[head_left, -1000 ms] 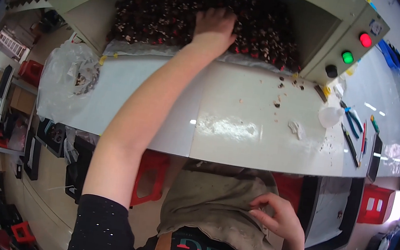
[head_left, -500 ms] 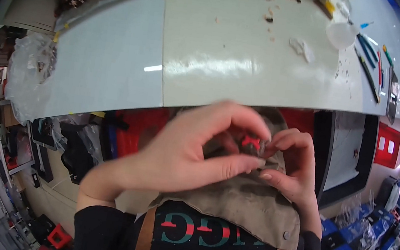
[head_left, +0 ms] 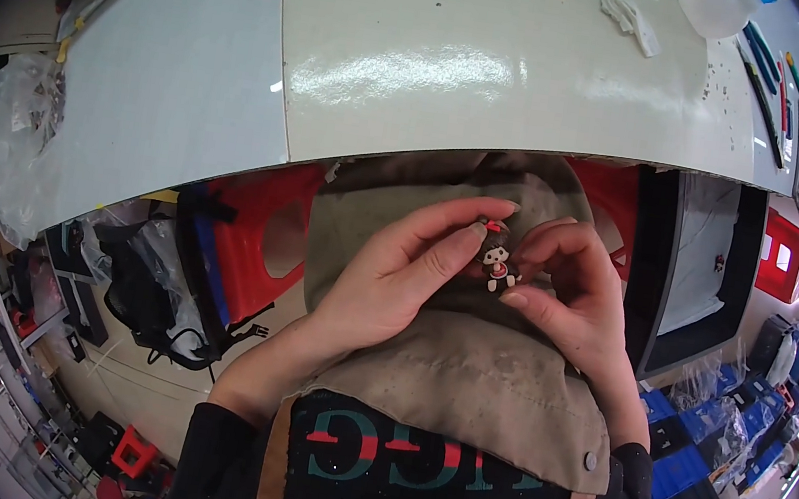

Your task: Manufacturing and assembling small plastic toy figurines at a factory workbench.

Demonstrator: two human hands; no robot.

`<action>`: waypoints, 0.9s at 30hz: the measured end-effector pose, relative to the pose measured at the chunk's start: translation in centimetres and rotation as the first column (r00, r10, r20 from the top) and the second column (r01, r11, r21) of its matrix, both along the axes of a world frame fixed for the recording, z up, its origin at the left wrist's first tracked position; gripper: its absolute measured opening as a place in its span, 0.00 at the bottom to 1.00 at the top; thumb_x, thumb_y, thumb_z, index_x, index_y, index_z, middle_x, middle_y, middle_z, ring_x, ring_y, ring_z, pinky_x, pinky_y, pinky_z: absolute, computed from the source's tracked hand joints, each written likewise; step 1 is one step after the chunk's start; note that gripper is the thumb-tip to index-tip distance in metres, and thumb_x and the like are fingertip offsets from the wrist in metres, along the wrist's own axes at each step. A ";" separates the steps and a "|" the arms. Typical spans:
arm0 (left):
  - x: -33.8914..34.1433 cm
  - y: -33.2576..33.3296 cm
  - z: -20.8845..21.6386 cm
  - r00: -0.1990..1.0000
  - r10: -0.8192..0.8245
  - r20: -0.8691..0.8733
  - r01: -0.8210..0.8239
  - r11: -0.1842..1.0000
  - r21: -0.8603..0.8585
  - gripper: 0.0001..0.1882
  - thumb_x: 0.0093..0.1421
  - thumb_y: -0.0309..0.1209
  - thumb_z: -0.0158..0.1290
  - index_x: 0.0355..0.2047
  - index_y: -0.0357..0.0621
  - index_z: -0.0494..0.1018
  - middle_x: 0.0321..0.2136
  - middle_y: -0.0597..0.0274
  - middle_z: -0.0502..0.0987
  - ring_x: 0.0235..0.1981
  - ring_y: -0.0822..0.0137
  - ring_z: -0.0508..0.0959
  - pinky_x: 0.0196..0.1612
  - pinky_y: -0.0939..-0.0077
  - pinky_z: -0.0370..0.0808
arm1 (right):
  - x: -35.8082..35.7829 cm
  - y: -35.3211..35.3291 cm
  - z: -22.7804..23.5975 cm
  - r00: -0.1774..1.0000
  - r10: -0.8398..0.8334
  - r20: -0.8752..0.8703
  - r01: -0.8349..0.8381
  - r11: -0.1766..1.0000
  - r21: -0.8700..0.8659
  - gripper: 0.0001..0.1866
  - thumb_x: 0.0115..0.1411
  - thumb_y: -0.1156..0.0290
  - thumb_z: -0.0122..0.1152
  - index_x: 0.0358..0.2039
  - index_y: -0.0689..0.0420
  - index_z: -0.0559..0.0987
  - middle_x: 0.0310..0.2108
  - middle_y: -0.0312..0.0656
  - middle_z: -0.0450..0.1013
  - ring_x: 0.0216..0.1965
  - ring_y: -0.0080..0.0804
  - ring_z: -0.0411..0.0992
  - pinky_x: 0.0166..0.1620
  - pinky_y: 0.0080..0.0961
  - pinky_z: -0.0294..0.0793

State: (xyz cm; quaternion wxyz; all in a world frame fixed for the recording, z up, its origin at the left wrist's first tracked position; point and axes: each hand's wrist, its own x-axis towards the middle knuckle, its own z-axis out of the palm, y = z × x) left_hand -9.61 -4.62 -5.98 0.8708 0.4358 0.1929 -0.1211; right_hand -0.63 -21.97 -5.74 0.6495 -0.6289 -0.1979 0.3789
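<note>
Over my lap, both hands meet on a tiny figurine (head_left: 495,264), white, brown and red. My left hand (head_left: 396,274) pinches its top between thumb and fingers. My right hand (head_left: 570,292) holds its lower part with thumb and fingertips. Under the hands lies a khaki apron (head_left: 463,379) over my dark top. The pale worktable (head_left: 423,71) runs just above the hands.
Pens and tools (head_left: 778,97) lie at the table's right end, beside a clear plastic bag (head_left: 716,9) and a white scrap (head_left: 631,23). A red stool (head_left: 249,240) and black bag (head_left: 151,298) sit under the table. Blue crates (head_left: 717,443) stand at right.
My left hand has come back from the dark pile at the table's far side down to my lap. Both hands now hold the small figurine, and my view has tilted down.
</note>
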 end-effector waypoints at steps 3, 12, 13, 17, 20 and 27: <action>-0.1 0.0 -0.3 1.000 0.017 -0.001 -0.017 1.000 0.003 0.18 0.66 0.34 0.40 0.53 0.39 0.63 0.43 0.63 0.70 0.45 0.74 0.71 0.50 0.77 0.68 | 0.0 0.2 -0.2 1.000 0.007 -0.014 -0.007 1.000 -0.008 0.17 0.48 0.79 0.66 0.37 0.62 0.68 0.36 0.38 0.67 0.36 0.22 0.69 0.41 0.19 0.70; 0.1 -0.2 -0.3 0.999 0.037 0.000 -0.037 0.999 -0.038 0.18 0.66 0.34 0.40 0.53 0.39 0.63 0.44 0.61 0.70 0.45 0.73 0.71 0.51 0.76 0.67 | 0.1 0.4 -0.6 0.998 0.006 0.062 -0.005 1.000 -0.027 0.17 0.46 0.78 0.67 0.35 0.62 0.69 0.36 0.39 0.66 0.36 0.24 0.69 0.40 0.19 0.70; 0.1 -0.2 -0.4 0.999 0.043 0.013 -0.043 0.998 -0.044 0.18 0.66 0.33 0.40 0.54 0.39 0.62 0.45 0.60 0.69 0.46 0.72 0.71 0.51 0.76 0.67 | 0.1 0.3 -0.7 0.998 0.004 0.062 -0.002 1.000 -0.027 0.17 0.46 0.78 0.67 0.35 0.62 0.69 0.36 0.39 0.66 0.36 0.24 0.69 0.40 0.19 0.70; 0.0 -0.4 -0.8 0.997 0.065 0.046 -0.062 0.996 -0.062 0.18 0.66 0.33 0.39 0.55 0.41 0.61 0.47 0.60 0.69 0.47 0.71 0.71 0.51 0.75 0.67 | 0.0 0.3 -1.1 0.990 0.022 0.140 -0.013 0.998 -0.067 0.18 0.45 0.78 0.68 0.34 0.61 0.69 0.35 0.39 0.65 0.36 0.25 0.68 0.39 0.20 0.71; 0.0 -0.6 -0.8 0.996 0.077 0.049 -0.074 0.995 -0.067 0.18 0.66 0.33 0.39 0.55 0.42 0.61 0.47 0.59 0.69 0.47 0.71 0.70 0.51 0.76 0.67 | -0.1 0.3 -1.2 0.990 0.021 0.136 -0.010 0.996 -0.086 0.17 0.44 0.78 0.68 0.33 0.61 0.69 0.35 0.39 0.65 0.36 0.26 0.68 0.39 0.20 0.71; 0.0 -0.5 -1.0 0.997 0.054 0.054 -0.053 0.998 -0.035 0.17 0.66 0.33 0.39 0.54 0.43 0.61 0.47 0.58 0.69 0.47 0.71 0.71 0.50 0.75 0.68 | 0.0 0.4 -1.4 0.966 0.037 0.255 -0.011 0.995 -0.102 0.16 0.44 0.77 0.69 0.31 0.60 0.70 0.33 0.39 0.67 0.35 0.27 0.68 0.37 0.21 0.70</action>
